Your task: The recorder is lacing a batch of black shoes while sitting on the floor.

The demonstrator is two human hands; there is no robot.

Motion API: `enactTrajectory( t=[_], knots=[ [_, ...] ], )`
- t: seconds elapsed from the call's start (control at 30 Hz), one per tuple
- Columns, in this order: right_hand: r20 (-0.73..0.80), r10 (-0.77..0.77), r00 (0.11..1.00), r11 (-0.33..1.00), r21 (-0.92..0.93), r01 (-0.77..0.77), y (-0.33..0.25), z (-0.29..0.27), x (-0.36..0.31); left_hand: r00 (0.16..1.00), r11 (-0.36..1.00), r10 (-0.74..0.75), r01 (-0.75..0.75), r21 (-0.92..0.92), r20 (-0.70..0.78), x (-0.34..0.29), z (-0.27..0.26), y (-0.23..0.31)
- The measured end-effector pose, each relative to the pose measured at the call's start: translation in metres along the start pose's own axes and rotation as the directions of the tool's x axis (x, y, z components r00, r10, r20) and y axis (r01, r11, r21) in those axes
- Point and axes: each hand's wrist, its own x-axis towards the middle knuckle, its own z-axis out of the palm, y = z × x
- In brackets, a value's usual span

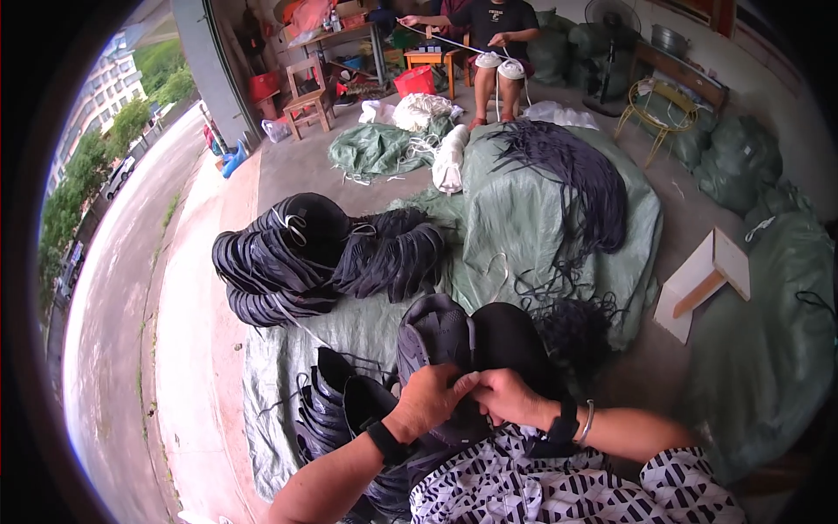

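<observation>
A dark grey shoe upper [434, 330] lies over my lap, its opening facing up. Beside it on the right sits a smooth black rounded piece [506, 341], perhaps another upper. My left hand [430, 397] and my right hand [515, 399] meet over the near part of the shoe upper, thumbs and fingers pinched together. Whatever is between the fingertips is hidden or too small to make out. Close to my left forearm stand several more dark uppers [325, 402], nested in a row.
Bundled dark uppers [288, 253] rest ahead on green sheeting [288, 367]. Dark laces [576, 175] drape over a large green sack [497, 218]. A white board piece [703, 279] stands at right. Farther off, a seated person [497, 35] handles white cord near a wooden chair [307, 94].
</observation>
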Motion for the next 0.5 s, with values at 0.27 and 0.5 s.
enactTrajectory(
  t=[0.27, 0.5],
  knots=[
    [0.526, -0.633, 0.568, -0.346, -0.848, 0.400, -0.047, 0.002, -0.011, 0.928, 0.553, -0.159, -0.198, -0.809, -0.336, 0.008, 0.004, 0.009],
    [0.530, -0.355, 0.770, -0.230, -0.848, 0.478, -0.065, -0.011, 0.003, 0.973, 0.798, -0.151, 0.014, -0.603, -0.176, 0.022, 0.002, 0.005]
  ],
)
